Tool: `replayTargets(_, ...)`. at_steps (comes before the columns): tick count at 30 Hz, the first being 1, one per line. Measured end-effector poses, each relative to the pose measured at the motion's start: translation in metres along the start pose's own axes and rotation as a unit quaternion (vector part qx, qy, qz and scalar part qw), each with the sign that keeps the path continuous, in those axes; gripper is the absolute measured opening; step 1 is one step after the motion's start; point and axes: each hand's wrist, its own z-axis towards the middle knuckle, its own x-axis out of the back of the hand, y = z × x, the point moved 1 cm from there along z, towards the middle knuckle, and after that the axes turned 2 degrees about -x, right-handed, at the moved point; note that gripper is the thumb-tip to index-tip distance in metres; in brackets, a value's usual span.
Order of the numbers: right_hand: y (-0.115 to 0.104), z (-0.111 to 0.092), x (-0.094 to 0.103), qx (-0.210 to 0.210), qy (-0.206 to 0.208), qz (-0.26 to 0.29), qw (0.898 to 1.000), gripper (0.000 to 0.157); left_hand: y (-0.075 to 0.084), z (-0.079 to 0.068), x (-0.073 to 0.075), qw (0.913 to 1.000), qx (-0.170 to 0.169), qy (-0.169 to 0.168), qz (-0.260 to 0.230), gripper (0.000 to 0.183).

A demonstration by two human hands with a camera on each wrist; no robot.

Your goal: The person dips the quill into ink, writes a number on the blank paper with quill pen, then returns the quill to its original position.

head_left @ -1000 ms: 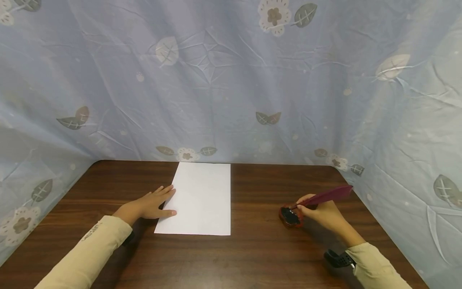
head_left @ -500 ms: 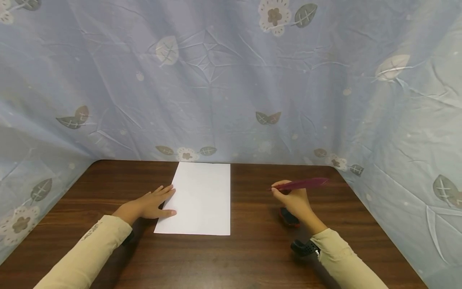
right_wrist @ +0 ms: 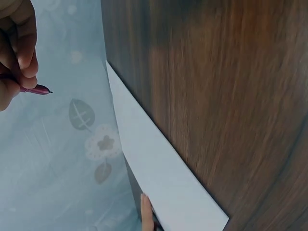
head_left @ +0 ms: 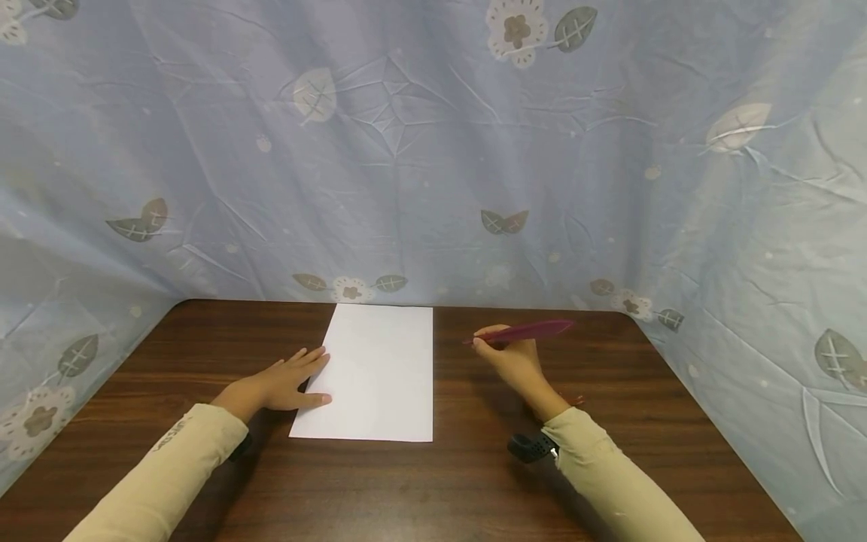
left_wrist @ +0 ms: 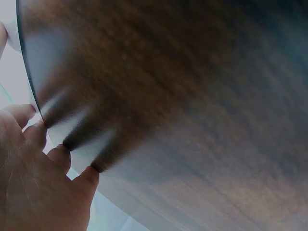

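A plain white sheet of paper (head_left: pixel 382 376) lies on the brown wooden table (head_left: pixel 379 489). My left hand (head_left: pixel 276 385) rests flat on its left edge, fingers and thumb spread; the left wrist view shows the same hand (left_wrist: pixel 41 178) with its fingertips at the paper's edge. To the right of the sheet, my right hand (head_left: pixel 516 365) pinches a purple feather pen (head_left: pixel 538 330), the nib pointing left. In the right wrist view the pen's tip (right_wrist: pixel 39 89) sticks out past the fingers, apart from the paper. A small red-rimmed dish (head_left: pixel 576 400) is mostly hidden behind my right forearm.
A pale blue curtain (head_left: pixel 433 188) with leaf and flower prints surrounds the table at the back and sides. Dark wrist straps (head_left: pixel 531 447) sit at both sleeve ends. Wooden tabletop stretches between the paper and my right arm.
My right hand has lifted the feather pen from the dark-centred dish and moved left toward the paper. The forearm now covers most of the dish. My left hand and the sheet stay put.
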Motion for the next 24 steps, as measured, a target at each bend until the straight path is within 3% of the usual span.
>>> replayTargets(14, -0.013, 0.012, -0.041, 0.016, 0.009, 0.014, 1.0, 0.01, -0.001, 0.002, 0.0, 1.0, -0.002, 0.003, 0.005, 0.09)
replayTargets(24, -0.015, 0.021, -0.063, 0.013, 0.039, 0.011, 0.999, 0.009, -0.005, 0.003, -0.002, 1.0, -0.001, 0.001, 0.006, 0.091)
